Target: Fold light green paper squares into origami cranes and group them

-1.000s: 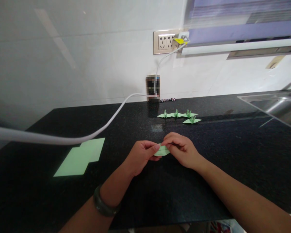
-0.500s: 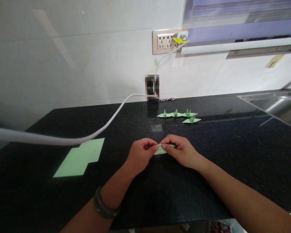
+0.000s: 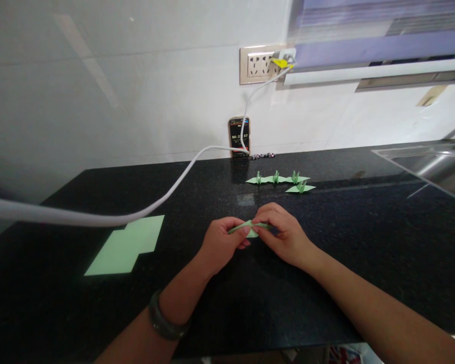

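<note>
Both hands pinch one small folded piece of green paper (image 3: 253,234) over the middle of the counter. My left hand (image 3: 222,243) grips its left part between thumb and fingers. Thumb and forefinger of my right hand (image 3: 284,230) close on its right part. The fingers cover much of the paper, so its full shape is hidden. Beyond the hands, several green paper cranes (image 3: 276,178) stand in a row, with one crane (image 3: 302,188) just in front of the row's right end. Overlapping flat green paper sheets (image 3: 117,253) lie to the left.
A white cable (image 3: 174,189) sweeps across the left side, above the sheets. Against the wall leans a phone (image 3: 239,144) displaying a timer, a beaded strap (image 3: 263,156) beside it. At the right is a metal sink (image 3: 440,164). A wall socket (image 3: 258,64) holds a plug.
My right hand has risen slightly, and the folded paper is now tilted, with a thin point showing over the left fingers. The cranes and the flat sheets stay where they were.
</note>
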Action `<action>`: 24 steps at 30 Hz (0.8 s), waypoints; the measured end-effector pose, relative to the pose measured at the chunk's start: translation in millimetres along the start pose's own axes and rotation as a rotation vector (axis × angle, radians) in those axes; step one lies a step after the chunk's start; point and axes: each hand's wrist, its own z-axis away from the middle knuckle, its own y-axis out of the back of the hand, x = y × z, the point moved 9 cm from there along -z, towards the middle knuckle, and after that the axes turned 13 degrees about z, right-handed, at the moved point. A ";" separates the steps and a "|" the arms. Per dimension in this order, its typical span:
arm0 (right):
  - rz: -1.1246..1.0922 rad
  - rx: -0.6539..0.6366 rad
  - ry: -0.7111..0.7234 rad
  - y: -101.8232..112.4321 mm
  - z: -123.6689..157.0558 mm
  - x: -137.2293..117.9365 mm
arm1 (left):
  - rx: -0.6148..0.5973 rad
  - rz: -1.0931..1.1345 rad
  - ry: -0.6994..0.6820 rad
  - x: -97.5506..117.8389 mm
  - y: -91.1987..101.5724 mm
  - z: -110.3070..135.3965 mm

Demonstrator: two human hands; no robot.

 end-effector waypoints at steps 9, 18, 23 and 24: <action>0.150 0.070 0.095 3.7 1.7 -5.5 | 0.031 -0.001 -0.036 3.6 0.7 0.4; 0.209 0.097 0.199 7.4 2.1 -13.0 | 0.027 0.002 0.008 -1.4 2.8 -1.3; 0.092 -0.004 0.135 2.9 -0.8 -10.0 | -0.067 -0.057 -0.026 4.0 -1.6 -0.5; 0.065 -0.026 0.118 1.9 -1.2 -9.1 | -0.091 -0.071 -0.031 5.0 -3.0 0.1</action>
